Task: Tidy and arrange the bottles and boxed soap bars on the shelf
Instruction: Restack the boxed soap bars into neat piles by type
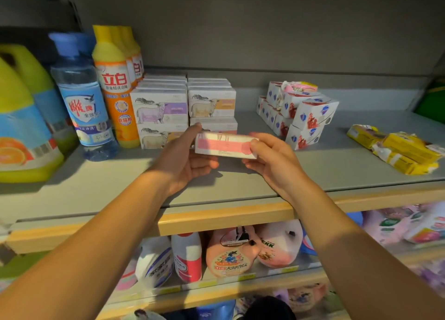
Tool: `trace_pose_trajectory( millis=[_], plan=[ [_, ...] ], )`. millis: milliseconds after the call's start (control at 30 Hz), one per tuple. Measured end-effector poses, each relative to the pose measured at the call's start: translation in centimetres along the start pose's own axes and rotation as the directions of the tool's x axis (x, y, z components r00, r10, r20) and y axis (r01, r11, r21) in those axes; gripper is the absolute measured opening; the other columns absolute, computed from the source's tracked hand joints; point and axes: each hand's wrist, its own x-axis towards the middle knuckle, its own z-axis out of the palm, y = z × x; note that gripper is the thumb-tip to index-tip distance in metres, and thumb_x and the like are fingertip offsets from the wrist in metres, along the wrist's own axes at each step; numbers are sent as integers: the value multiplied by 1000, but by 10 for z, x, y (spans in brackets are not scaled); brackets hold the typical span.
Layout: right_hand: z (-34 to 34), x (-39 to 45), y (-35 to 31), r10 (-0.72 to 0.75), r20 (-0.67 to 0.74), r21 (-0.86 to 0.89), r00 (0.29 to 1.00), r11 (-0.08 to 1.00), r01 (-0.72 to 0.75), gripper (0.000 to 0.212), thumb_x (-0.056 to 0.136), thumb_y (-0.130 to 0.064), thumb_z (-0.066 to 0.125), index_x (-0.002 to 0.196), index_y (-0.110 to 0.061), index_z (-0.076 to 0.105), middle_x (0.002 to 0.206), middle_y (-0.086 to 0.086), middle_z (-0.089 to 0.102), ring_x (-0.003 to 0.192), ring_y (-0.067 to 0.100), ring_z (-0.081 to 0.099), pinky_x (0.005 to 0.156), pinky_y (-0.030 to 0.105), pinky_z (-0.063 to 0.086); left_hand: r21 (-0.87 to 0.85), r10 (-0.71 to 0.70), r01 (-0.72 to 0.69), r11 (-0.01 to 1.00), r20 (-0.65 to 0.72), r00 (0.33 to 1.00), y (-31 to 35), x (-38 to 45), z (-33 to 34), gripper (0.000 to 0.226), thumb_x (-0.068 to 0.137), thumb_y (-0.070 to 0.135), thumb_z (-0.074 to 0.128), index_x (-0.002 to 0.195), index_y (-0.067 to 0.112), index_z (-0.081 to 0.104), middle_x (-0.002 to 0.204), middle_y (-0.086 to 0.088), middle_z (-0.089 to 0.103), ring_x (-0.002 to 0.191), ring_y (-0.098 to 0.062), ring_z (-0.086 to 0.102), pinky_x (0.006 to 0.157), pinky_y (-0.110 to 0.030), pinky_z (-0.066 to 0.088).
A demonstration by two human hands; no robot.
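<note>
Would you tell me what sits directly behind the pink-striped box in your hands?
Behind the pink-striped box stand stacked sheep-print soap boxes; the box and left hand cover the lower one's front.

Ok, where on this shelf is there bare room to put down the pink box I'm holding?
Bare shelf runs along the front edge, below both hands. Another open strip lies between the sheep boxes and the tumbled red-and-white boxes. The left end is crowded with bottles; the far right holds yellow packets. The pink box is held by left hand and right hand.

Head view, close, facing forward and down (slightly) onto shelf
</note>
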Motion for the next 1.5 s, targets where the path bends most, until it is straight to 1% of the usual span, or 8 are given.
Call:
trace_pose_trajectory(
  millis=[233, 367, 500, 700, 833, 1100, 1300, 1500],
  plan=[
    [3, -7, 1, -121, -84, -168, 989, 980, 106, 58, 86, 9, 61, 129, -28, 52, 128, -3, 60, 101, 15, 69, 81, 29, 57, 69, 127, -126, 990, -5, 992, -5, -2, 2, 15, 90, 9, 63, 98, 18, 71, 88, -9, 76, 76, -23, 71, 67, -30, 59],
    [10, -13, -5, -216, -88, -225, 973, 955, 192, 62, 83, 13, 63, 135, -17, 48, 125, 1, 62, 107, 7, 66, 88, 23, 54, 305, 265, -224, 926, -100, 959, -9, 0, 5, 9, 94, 25, 62, 97, 21, 70, 98, -5, 75, 87, -19, 72, 75, -33, 61],
    [12, -20, -9, -338, -77, -292, 938, 907, 303, 61, 82, 12, 65, 134, -17, 52, 127, -1, 63, 116, 7, 61, 96, 28, 52, 722, 473, -274, 636, -84, 877, -12, 2, 6, 20, 84, 39, 69, 99, 29, 61, 86, 24, 63, 77, 10, 59, 61, -2, 42],
    [11, -22, -7, -491, 13, -505, 871, 749, 430, 64, 82, 3, 65, 133, -35, 54, 127, -20, 61, 119, 4, 57, 97, 30, 51, 711, 524, -370, 598, 3, 852, -13, -1, 6, 32, 74, 25, 81, 98, 29, 61, 82, 30, 58, 70, 23, 55, 58, -1, 39],
    [11, -19, -5, -507, 37, -540, 861, 715, 444, 63, 83, -1, 64, 134, -37, 52, 124, -30, 59, 117, 1, 56, 95, 24, 50, 711, 493, -346, 612, -1, 870, -14, 4, 1, 27, 78, 24, 78, 103, 23, 67, 87, 23, 64, 71, 20, 58, 58, -3, 40],
    [9, -11, 2, -365, 33, -593, 930, 742, 312, 59, 83, -2, 69, 129, -33, 50, 125, -4, 58, 112, 8, 57, 95, 34, 51, 607, 518, -364, 706, -93, 850, -13, 1, 3, 18, 66, 38, 73, 83, 38, 68, 86, 16, 73, 80, -2, 68, 72, -20, 53],
    [10, -12, 2, -303, 47, -705, 952, 665, 247, 56, 78, -4, 70, 118, -39, 52, 114, -3, 55, 101, 8, 56, 84, 22, 48, 767, 496, -262, 586, -83, 865, -14, -5, 3, 22, 73, 36, 81, 77, 42, 60, 76, 26, 65, 73, 8, 62, 70, -9, 47],
    [11, -11, 1, -298, 52, -748, 953, 621, 235, 56, 78, -12, 73, 129, -28, 55, 118, -4, 50, 103, 8, 54, 82, 12, 43, 851, 391, -184, 492, -27, 920, -10, -9, 3, 25, 82, 39, 74, 99, 22, 70, 99, 6, 75, 91, -13, 68, 85, -33, 53]
  ],
)
